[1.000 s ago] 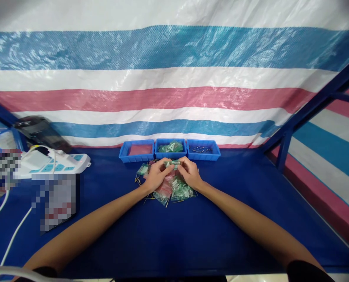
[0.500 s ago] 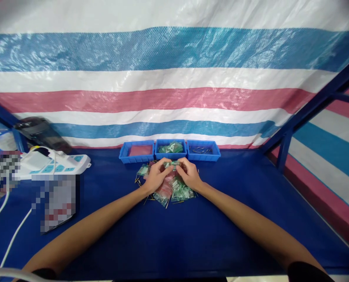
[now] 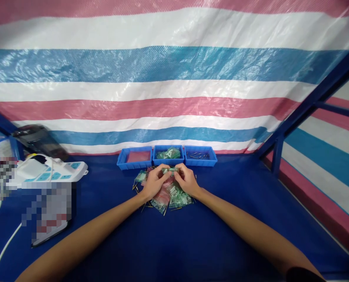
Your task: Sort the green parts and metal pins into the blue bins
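Observation:
Over a heap of small plastic bags, my left hand (image 3: 153, 184) and my right hand (image 3: 187, 181) meet, fingertips pinching a small greenish clear bag (image 3: 171, 169) between them. Slim pieces seem to lie inside it; they are too small to name. Beneath my hands are a pink translucent bag (image 3: 163, 195) and green translucent bags (image 3: 180, 196) with pale pieces inside. Thin brass-coloured pins (image 3: 176, 208) stick out around the heap. My fingers and palms hide part of the pile.
Three blue bins stand in a row behind: the left bin (image 3: 135, 165) with pink sheets, the middle bin (image 3: 169, 161) with green bags, the right bin (image 3: 202, 162) with thin dark rods. A white power strip (image 3: 77, 172), cables and a dark bottle (image 3: 40, 141) are at left.
The view has tilted up slightly, so the table and bins sit lower in the picture. Both hands keep hold of the small bag, with hardly any shift in the fingers.

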A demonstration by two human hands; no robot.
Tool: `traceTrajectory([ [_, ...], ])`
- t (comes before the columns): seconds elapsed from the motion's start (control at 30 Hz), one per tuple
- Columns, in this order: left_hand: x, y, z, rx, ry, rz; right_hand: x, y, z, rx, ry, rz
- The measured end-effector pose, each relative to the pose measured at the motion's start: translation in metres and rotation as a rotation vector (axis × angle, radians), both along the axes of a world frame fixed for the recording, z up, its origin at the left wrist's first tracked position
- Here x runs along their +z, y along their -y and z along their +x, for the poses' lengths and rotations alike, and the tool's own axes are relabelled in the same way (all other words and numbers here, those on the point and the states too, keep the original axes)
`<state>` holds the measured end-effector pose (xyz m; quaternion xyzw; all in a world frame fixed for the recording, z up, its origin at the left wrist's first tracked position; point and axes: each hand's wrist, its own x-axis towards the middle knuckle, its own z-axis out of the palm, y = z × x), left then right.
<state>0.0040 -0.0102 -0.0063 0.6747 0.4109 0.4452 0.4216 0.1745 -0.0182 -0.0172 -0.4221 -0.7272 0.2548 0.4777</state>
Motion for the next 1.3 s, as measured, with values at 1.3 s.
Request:
traceTrajectory([
  [1.3, 0.0002, 0.0, -0.0009, -0.045, 0.083, -0.024, 0.0003, 0.0009, -0.0011, 0.002, -0.025, -0.003],
])
